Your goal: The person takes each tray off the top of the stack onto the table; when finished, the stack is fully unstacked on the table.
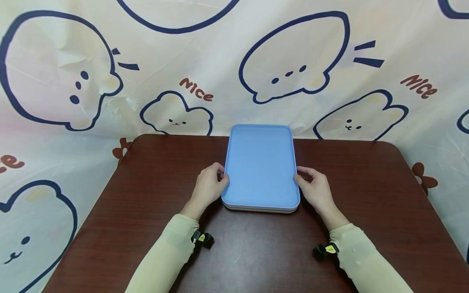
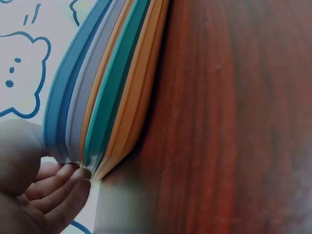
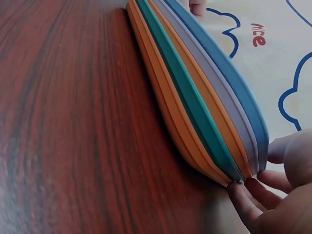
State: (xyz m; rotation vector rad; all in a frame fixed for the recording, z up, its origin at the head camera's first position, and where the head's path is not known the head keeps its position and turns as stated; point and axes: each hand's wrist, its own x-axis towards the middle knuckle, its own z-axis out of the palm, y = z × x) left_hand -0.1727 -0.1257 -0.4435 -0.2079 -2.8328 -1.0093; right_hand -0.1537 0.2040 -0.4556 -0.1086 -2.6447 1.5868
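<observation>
A stack of rectangular trays lies on the dark wooden table, its light blue top tray (image 1: 261,167) facing up. Under it, the left wrist view shows the edges of a lavender tray (image 2: 80,107), a thin orange tray, a green tray (image 2: 108,112) and an orange bottom tray (image 2: 134,107). My left hand (image 1: 208,185) grips the stack's left side, thumb at the blue edge and fingertips against the lower edges. On the opposite side my right hand (image 1: 316,190) holds it likewise, thumb at the blue tray and fingertips along the layers below.
The table (image 1: 146,228) has rounded far corners. Right behind it hangs a pale cloth (image 1: 227,61) printed with cartoon bears and red lettering. A small black camera (image 1: 205,239) is strapped to the left wrist, another (image 1: 322,251) to the right.
</observation>
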